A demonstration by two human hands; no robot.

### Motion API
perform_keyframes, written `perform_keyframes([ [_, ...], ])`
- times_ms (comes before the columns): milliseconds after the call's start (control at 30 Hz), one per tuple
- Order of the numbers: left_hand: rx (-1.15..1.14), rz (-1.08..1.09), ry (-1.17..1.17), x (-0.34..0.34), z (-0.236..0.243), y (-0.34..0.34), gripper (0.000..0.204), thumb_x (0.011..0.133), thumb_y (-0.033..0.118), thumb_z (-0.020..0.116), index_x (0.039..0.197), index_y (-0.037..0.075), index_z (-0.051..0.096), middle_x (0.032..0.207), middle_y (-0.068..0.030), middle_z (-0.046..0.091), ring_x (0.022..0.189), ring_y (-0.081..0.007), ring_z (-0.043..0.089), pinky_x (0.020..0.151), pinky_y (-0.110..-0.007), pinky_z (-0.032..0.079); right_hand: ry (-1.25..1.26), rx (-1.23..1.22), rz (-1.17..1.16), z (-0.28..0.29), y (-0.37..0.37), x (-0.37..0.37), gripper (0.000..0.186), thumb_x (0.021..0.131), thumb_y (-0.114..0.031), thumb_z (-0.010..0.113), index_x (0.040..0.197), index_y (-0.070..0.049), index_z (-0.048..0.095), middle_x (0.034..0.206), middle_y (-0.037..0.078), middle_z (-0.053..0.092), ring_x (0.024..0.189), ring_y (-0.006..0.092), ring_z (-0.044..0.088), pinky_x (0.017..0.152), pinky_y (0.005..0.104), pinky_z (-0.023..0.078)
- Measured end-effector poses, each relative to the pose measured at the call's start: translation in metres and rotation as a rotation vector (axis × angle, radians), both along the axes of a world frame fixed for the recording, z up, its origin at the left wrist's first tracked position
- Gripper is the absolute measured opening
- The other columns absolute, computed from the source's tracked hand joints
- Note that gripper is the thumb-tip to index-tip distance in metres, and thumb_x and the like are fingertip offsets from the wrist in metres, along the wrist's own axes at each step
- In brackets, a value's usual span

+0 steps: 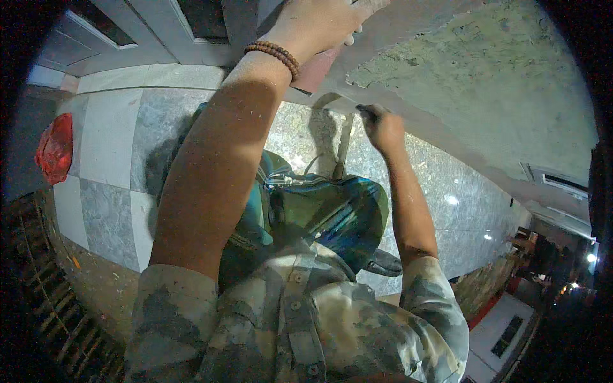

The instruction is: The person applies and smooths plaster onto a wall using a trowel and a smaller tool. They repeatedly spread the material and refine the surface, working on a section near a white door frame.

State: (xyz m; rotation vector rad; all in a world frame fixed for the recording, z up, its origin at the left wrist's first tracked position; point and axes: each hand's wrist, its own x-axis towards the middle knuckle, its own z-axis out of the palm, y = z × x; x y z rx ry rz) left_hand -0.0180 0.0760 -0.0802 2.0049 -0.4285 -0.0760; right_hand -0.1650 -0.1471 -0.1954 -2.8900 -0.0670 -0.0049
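My left hand (325,27), dusted white and wearing a brown bead bracelet (273,52) at its wrist, is raised against the wall at the top. Its fingers are curled, and the picture's edge cuts part of them off. Just below that wrist shows a reddish-brown flat piece (317,70); whether the hand grips it is unclear. Lower and to the right, my right hand (385,129) is closed on a small tool with a dark handle (363,110), near the foot of the wall. A thin pale edge runs from the handle toward the left, like a scraper's blade.
The wall (460,76) bears a rough greenish patch. Grey and white tiles (108,131) cover the floor. A red plastic bag (55,148) lies far left, above a dark slatted grate (48,281). Panelled doors (150,32) stand upper left. My bent knees fill the middle.
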Motion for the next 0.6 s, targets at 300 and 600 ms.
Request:
perform_keyframes([
  [300, 0.011, -0.008, 0.047, -0.008, 0.004, 0.002, 0.068, 0.098, 0.058, 0.059, 0.066, -0.001, 0.073, 0.057, -0.0149, 0.067, 0.060, -0.0284, 0.072, 0.070, -0.039, 0.057, -0.270, 0.218, -0.230, 0.059, -0.013, -0.058, 0.017, 0.088, -0.006, 0.075, 0.106, -0.004, 0.075, 0.089, 0.016, 0.072, 0.079, 0.0298, 0.071, 0.072, 0.0378, 0.055],
  [600, -0.007, 0.007, -0.046, -0.004, 0.005, 0.001, 0.069, 0.098, 0.058, 0.059, 0.066, -0.002, 0.073, 0.057, -0.0155, 0.068, 0.061, -0.0288, 0.072, 0.070, -0.039, 0.057, -0.047, -0.041, -0.021, 0.055, -0.024, -0.033, 0.017, 0.091, -0.014, 0.072, 0.107, -0.006, 0.073, 0.097, 0.018, 0.071, 0.083, 0.0385, 0.069, 0.073, 0.0433, 0.054],
])
